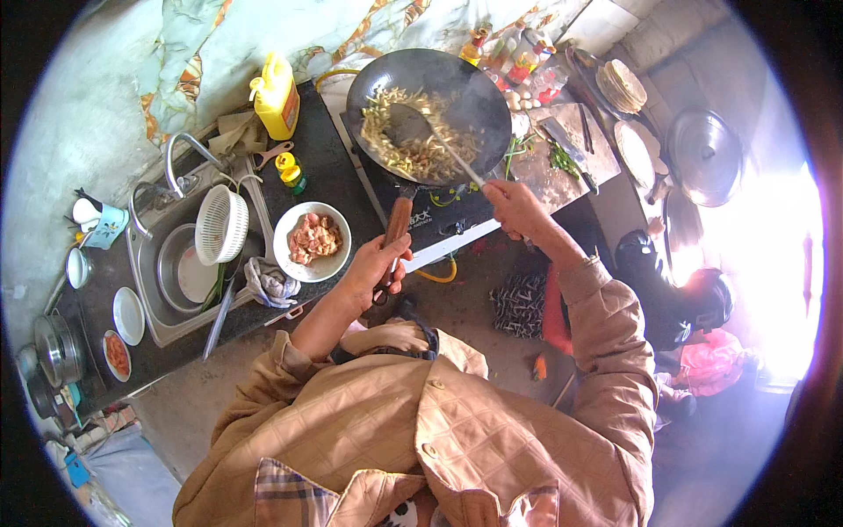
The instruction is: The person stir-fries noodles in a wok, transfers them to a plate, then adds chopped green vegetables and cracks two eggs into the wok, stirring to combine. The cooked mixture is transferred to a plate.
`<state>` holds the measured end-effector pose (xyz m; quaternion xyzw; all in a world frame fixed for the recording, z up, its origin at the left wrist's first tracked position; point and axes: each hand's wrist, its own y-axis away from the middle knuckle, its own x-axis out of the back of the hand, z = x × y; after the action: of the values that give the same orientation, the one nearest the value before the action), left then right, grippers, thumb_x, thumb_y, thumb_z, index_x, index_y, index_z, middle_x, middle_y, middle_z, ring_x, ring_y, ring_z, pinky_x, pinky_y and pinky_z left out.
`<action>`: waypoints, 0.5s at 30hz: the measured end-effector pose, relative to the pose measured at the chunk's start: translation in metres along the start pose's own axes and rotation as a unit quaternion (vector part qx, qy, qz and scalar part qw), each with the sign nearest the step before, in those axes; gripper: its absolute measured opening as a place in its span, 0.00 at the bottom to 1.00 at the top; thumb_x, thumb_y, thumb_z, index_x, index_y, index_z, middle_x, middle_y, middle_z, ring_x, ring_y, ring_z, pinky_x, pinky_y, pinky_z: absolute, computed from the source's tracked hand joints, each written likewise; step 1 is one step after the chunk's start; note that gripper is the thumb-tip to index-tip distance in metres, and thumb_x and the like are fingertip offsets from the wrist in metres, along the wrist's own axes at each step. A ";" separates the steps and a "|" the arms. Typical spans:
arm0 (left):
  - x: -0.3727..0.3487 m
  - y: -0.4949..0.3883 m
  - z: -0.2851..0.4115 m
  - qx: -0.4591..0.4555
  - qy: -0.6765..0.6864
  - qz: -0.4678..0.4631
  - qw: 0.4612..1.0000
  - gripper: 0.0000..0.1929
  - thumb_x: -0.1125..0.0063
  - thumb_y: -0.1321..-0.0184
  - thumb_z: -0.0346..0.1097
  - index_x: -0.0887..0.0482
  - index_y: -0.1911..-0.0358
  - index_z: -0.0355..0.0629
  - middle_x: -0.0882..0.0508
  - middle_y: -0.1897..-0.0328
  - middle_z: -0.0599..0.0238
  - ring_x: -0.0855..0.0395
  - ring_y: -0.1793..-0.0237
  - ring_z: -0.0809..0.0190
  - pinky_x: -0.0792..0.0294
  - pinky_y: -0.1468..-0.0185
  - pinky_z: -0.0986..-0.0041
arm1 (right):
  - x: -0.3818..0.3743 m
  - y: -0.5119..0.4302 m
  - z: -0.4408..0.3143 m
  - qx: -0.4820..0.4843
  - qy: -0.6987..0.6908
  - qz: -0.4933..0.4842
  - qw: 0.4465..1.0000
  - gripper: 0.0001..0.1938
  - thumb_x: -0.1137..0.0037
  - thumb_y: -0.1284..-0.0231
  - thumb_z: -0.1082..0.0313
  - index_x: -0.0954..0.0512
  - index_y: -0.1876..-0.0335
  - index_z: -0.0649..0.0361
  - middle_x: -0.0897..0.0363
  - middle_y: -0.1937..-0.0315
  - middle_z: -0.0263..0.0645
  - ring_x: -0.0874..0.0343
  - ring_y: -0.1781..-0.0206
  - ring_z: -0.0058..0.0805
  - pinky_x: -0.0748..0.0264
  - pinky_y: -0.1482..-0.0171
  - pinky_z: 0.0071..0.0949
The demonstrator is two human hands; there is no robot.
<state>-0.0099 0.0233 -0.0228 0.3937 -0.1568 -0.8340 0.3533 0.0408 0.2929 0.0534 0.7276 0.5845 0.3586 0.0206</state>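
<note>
My left hand [377, 267] grips the wooden handle [399, 221] of a large dark wok [484, 92] on a gas stove [435, 221]. In my right hand [517, 207] is the pale handle of a metal wok spatula [454, 155], its blade down in the food. Sliced, browned food [421, 148] with some green pieces spreads over the wok's bottom, and steam rises from it. Left of the stove, a white bowl [283, 253] holds chunks of raw-looking meat [315, 238].
A sink [155, 316] with a white colander [222, 224] lies left, near a yellow jug [275, 99]. At right are a cutting board [540, 171], a cleaver [566, 145] and several bottles [523, 62]. Two people [672, 283] are at the far right, near a bright opening.
</note>
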 end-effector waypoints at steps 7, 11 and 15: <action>0.002 0.000 0.001 0.016 0.012 0.002 1.000 0.19 0.38 0.38 0.51 0.25 0.61 0.41 0.24 0.74 0.70 0.27 0.80 0.73 0.29 0.79 0.80 | 0.037 -0.051 -0.005 0.097 0.228 0.191 0.950 0.18 0.57 0.32 0.56 0.23 0.57 0.65 0.20 0.63 0.58 0.21 0.55 0.58 0.26 0.52 0.48; 0.003 -0.020 0.010 0.044 0.064 -0.013 0.997 0.19 0.38 0.39 0.50 0.24 0.58 0.41 0.23 0.70 0.71 0.24 0.76 0.72 0.23 0.70 0.77 | 0.012 -0.081 0.007 0.227 0.329 0.161 0.903 0.14 0.57 0.32 0.59 0.27 0.53 0.62 0.21 0.60 0.60 0.20 0.58 0.56 0.23 0.55 0.48; 0.015 -0.045 0.021 0.073 0.081 -0.130 0.986 0.12 0.39 0.37 0.43 0.27 0.64 0.46 0.27 0.73 0.75 0.29 0.78 0.77 0.34 0.78 0.83 | 0.008 -0.035 -0.037 0.264 0.429 0.055 0.862 0.15 0.54 0.32 0.58 0.24 0.49 0.59 0.19 0.68 0.58 0.18 0.60 0.55 0.24 0.59 0.48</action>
<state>-0.0532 0.0443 -0.0421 0.5020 -0.1355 -0.8243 0.2240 -0.0082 0.2966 0.0694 0.5113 0.5670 0.4683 -0.4448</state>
